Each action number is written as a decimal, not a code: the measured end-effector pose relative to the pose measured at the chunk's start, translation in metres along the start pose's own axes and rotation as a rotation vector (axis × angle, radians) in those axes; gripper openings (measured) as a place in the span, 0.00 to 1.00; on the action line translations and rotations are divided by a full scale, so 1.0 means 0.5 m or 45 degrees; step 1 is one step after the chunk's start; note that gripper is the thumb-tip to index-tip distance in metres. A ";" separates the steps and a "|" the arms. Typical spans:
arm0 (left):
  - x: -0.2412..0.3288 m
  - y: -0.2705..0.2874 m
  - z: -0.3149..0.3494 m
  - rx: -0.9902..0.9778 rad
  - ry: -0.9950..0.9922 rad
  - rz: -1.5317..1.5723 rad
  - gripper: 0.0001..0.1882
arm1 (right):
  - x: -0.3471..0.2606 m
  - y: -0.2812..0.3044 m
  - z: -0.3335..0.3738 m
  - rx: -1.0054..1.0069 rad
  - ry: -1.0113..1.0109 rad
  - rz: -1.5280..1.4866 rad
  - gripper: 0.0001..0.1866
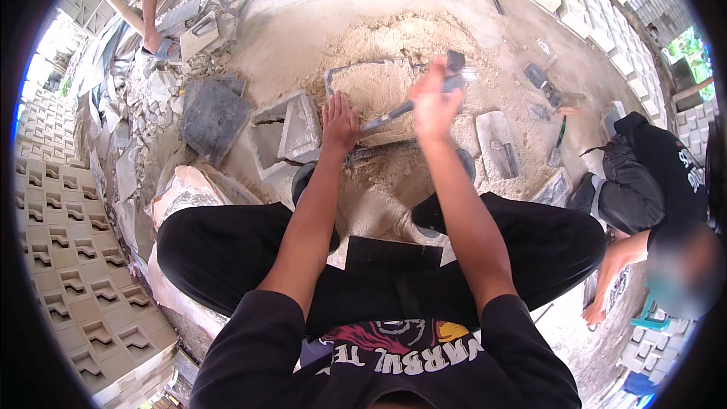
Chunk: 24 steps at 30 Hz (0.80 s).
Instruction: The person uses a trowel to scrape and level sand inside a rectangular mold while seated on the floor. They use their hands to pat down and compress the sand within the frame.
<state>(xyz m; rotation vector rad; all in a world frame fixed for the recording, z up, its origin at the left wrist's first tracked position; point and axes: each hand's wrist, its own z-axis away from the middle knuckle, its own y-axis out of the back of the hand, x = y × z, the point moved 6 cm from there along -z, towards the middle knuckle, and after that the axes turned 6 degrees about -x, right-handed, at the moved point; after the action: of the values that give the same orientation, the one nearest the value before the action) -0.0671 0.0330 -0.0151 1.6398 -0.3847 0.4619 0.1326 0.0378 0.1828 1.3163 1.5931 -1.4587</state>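
Note:
My left hand (341,126) lies with its fingers stretched out at the near left corner of a dark-rimmed rectangular mould (329,79) filled with pale sandy mix. My right hand (436,106), smeared by motion, is closed round a dark hand tool (455,60) whose blocky end sticks up past the fingers; its exact kind is unclear. A narrow dark bar (395,113) slants between the two hands along the mould's near side. Whether bar and tool are one piece, I cannot tell. Loose sandy mix (424,34) is heaped behind the mould.
Left of my left hand stand a hollow grey block (301,127) and a dark slab (214,117). A pale rectangular piece (497,144) lies on the right. Rubble (144,106) and stacked patterned blocks (76,257) line the left. A co-worker (644,174) crouches at right; another person's legs (150,11) show far left.

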 end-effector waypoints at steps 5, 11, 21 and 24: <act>0.043 -0.007 0.003 0.001 -0.068 -0.176 0.35 | -0.118 0.092 -0.058 0.400 0.080 -0.212 0.24; 0.093 -0.030 -0.008 -0.210 -0.302 0.133 0.42 | -0.144 0.115 -0.073 0.372 0.255 0.052 0.25; 0.225 -0.057 0.011 -0.133 -0.451 -0.122 0.49 | -0.109 0.158 -0.068 0.475 0.111 -0.030 0.25; 0.245 -0.084 -0.011 -0.160 -0.525 -0.146 0.49 | -0.106 0.163 -0.067 0.479 0.110 -0.073 0.25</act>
<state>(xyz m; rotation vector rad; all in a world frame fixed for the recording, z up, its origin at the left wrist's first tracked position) 0.0592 0.0453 0.0118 1.6205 -0.6089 0.0077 0.2315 0.0482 0.2087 1.5685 1.4657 -1.8243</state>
